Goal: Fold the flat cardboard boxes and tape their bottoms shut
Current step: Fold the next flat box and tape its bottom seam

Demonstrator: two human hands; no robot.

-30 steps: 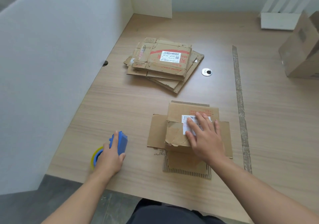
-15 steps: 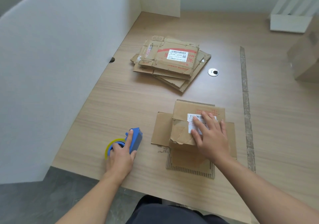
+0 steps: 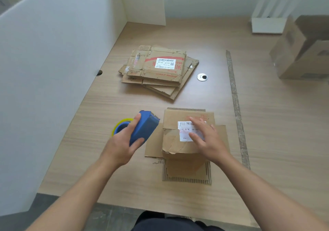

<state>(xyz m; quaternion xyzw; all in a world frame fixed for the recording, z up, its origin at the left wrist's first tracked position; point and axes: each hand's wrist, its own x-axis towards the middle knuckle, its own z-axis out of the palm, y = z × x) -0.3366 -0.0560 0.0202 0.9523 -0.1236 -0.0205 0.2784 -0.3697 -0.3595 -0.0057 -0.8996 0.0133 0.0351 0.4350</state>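
Note:
A small cardboard box (image 3: 174,141) stands upside down near the table's front, its lower flaps splayed flat around it and its folded top flaps bearing a white label. My right hand (image 3: 204,138) lies with straight fingers on those folded flaps and the label. My left hand (image 3: 121,145) grips a blue tape dispenser (image 3: 145,129) with a yellow-rimmed roll, raised just left of the box. A stack of flat cardboard boxes (image 3: 158,70) lies farther back at the centre.
A white partition (image 3: 53,70) runs along the table's left side. Assembled cardboard boxes (image 3: 302,52) stand at the far right. A round metal grommet (image 3: 202,77) sits beside the flat stack, and a strip of old tape (image 3: 236,106) runs down the table right of the box.
My left hand has lifted the tape dispenser off the table and carried it right, up to the box's left side. My right hand stays pressed on the folded flaps.

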